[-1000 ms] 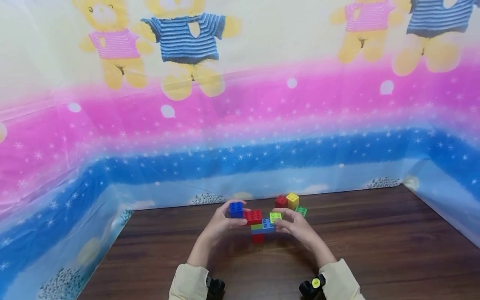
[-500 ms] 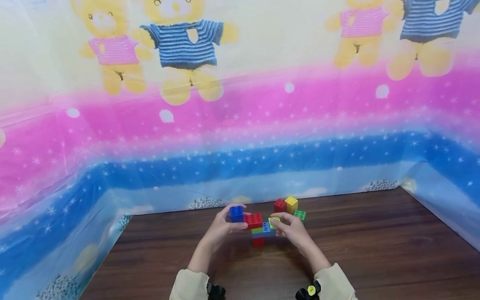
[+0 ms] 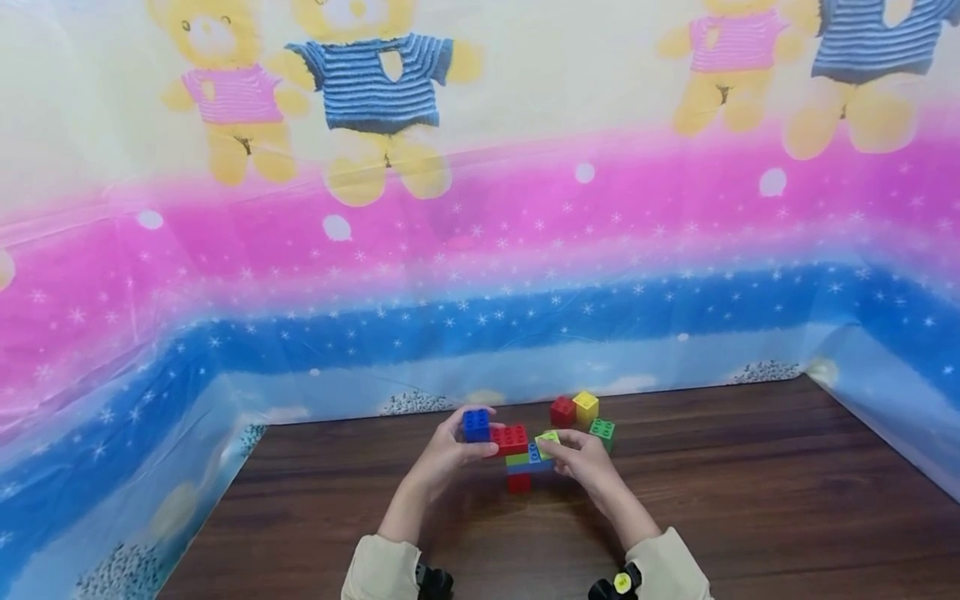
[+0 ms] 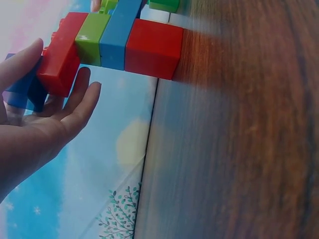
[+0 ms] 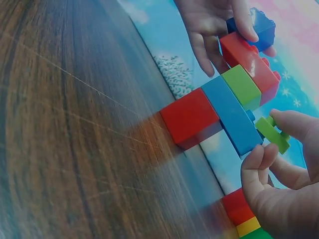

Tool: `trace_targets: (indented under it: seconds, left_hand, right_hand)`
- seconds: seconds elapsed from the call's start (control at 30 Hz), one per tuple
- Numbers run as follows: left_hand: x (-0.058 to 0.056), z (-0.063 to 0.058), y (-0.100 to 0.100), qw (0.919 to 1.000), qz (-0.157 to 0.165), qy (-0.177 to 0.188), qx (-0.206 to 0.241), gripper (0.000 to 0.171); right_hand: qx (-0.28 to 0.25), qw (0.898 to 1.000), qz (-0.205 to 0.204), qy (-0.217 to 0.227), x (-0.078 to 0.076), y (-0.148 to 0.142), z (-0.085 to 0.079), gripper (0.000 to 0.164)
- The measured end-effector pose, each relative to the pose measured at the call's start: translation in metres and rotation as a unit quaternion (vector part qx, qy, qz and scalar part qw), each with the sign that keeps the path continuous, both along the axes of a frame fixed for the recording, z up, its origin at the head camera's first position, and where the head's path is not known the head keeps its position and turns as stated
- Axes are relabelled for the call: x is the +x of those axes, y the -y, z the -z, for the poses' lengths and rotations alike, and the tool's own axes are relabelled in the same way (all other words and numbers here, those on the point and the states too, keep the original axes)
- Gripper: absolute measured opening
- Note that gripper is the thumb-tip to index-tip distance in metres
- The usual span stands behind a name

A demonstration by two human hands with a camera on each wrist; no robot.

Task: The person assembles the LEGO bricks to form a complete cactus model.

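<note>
Along the bottom edge of the head view, we are seeing two cream sleeves (image 3: 381, 568) with black wrist cameras (image 3: 435, 582) beside them, over a dark wooden table (image 3: 787, 483). Just above them, at lower centre, we are watching both hands working at one stack of bricks. The right hand (image 3: 588, 462) is pinching a thin lime piece (image 5: 272, 134) between its fingers, and the left hand (image 3: 441, 458) is gripping the stack's upper left end, its thumb and fingers closing around it.

We are judging the step to be seating the lime piece on the long blue brick (image 5: 232, 114); it is tilting over the free studs there, and we cannot tell whether it is touching. The next move is probably calling for levelling it and pressing down while the left hand is steadying the stack.

The stack is stepping upward: a lower red brick (image 3: 518, 482) is apparently standing on the table, then come the blue brick, a green brick (image 5: 241, 85), an upper red brick (image 3: 512, 438) overhanging leftward, and a dark blue brick (image 3: 476, 427) topping its left end.

Farther back, right of centre, loose red (image 3: 562, 412), yellow (image 3: 586, 407) and green (image 3: 602, 433) bricks are sitting close together. Behind everything, a bear-printed cloth (image 3: 465, 350) is hanging.
</note>
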State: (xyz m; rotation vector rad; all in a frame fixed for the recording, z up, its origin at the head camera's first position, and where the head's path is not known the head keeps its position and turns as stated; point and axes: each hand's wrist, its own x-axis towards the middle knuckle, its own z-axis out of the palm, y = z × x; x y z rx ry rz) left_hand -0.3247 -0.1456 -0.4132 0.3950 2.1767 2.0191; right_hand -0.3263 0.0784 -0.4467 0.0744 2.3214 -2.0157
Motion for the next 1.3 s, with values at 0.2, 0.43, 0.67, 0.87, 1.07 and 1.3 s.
trace_targets:
  seconds: [0.2,0.43,0.67,0.87,1.07,1.3]
  left_hand:
    - [-0.0005,-0.0002,-0.0004,1.0000,0.002,-0.001,0.004,0.048]
    - [-0.0004,0.0000,0.0000,1.0000,0.005,-0.001,0.007,0.048]
    - [-0.0017,0.0007,0.0001,1.0000,0.006,0.000,0.007,0.049]
    - [-0.0011,0.0013,0.0001,0.9999,0.006,-0.002,0.009,0.049]
    - [-0.0007,0.0013,0.0004,0.9999,0.004,0.001,0.010,0.048]
    - [-0.0012,0.0008,-0.0002,0.9999,0.007,0.001,0.011,0.050]
  right_hand:
    - [-0.009,1.000,-0.001,0.011,-0.0021,-0.0001,0.0025,0.055]
    - [-0.040,0.999,-0.014,0.003,-0.0030,0.0026,0.0072,0.050]
    - [-0.102,0.994,-0.037,0.021,-0.0015,0.0038,0.0076,0.048]
    - [-0.126,0.991,-0.045,0.030,-0.0008,0.0040,0.0079,0.047]
    - [-0.135,0.989,-0.039,0.034,-0.0022,0.0038,0.0086,0.044]
    - [-0.132,0.990,-0.035,0.030,-0.0022,0.0040,0.0076,0.044]
